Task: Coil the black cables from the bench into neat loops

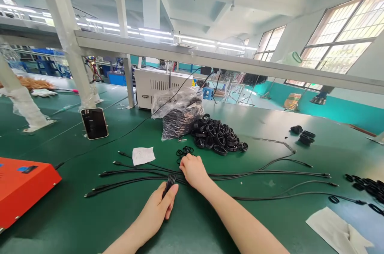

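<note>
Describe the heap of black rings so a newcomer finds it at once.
On the green table, find the clear plastic bag of black parts. The heap of black rings lies against its right side, beyond the right hand. It is the biggest loose pile, not bagged.

You have black cables [228,175] on a dark green table [270,126]. The rings [219,138] are black too, the box [21,190] is orange-red, the paper [143,155] plain white.

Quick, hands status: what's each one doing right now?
Left hand: closed, pinching the black cable bundle.
Right hand: palm down on that bundle by the loose rings; grip cannot be told.
</note>
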Motion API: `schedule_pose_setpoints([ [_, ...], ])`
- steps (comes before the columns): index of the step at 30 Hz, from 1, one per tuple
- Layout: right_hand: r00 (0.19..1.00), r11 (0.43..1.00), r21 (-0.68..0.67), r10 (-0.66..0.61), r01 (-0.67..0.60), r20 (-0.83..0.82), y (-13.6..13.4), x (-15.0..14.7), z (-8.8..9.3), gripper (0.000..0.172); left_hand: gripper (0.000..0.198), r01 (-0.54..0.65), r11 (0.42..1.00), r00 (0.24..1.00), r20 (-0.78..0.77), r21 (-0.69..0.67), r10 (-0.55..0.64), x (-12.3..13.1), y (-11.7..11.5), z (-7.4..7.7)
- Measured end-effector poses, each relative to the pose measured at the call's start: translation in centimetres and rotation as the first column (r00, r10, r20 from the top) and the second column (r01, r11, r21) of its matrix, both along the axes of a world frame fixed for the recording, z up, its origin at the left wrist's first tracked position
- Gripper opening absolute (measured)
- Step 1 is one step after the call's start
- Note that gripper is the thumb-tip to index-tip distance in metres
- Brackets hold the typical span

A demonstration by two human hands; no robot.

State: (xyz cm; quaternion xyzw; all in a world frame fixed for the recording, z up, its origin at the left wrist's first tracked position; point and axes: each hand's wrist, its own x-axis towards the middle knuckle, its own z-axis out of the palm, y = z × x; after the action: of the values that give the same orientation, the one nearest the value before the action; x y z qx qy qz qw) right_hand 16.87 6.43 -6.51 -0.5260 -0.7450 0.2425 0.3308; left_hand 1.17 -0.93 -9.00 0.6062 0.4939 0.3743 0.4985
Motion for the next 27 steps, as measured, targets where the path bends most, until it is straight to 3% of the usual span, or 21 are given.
schedule_pose_setpoints([
  [4, 0.977, 0.982, -0.145, 0.090, -0.119, -0.192, -1.9, 0.2, 0.4, 0.017, 0.046, -0.109, 0.993, 0.994, -0.012, 0.052, 0.110, -0.5, 0.2, 0.7],
  [7, 0.937, 0.939, -0.248, 0.152, -0.236, -0.315, -3.8, 0.9, 0.7, 0.027, 0.042, -0.109, 0.992, 0.994, -0.014, 0.065, 0.110, -0.6, 0.2, 0.7],
  [13, 0.739, 0.772, -0.489, -0.036, -0.407, -0.673, -4.3, 0.6, 0.1, 0.037, 0.040, -0.072, 0.994, 0.996, -0.037, 0.080, 0.076, -0.1, 0.0, -0.4],
  [20, 0.642, 0.685, -0.552, -0.158, -0.476, -0.750, -4.2, 1.1, 0.9, 0.034, 0.033, -0.105, 0.991, 0.993, -0.038, 0.086, 0.108, -0.5, 0.7, -1.1],
  [24, 0.677, 0.677, -0.581, -0.164, -0.452, -0.717, -4.4, 0.9, 1.0, 0.034, 0.034, -0.076, 0.990, 0.995, -0.059, 0.118, 0.083, -0.9, 0.8, -0.8],
  [27, 0.726, 0.701, -0.572, -0.113, -0.425, -0.678, -4.7, 0.5, 1.2, 0.036, 0.033, -0.085, 0.987, 0.994, -0.061, 0.138, 0.094, -0.9, 0.7, -0.8],
])
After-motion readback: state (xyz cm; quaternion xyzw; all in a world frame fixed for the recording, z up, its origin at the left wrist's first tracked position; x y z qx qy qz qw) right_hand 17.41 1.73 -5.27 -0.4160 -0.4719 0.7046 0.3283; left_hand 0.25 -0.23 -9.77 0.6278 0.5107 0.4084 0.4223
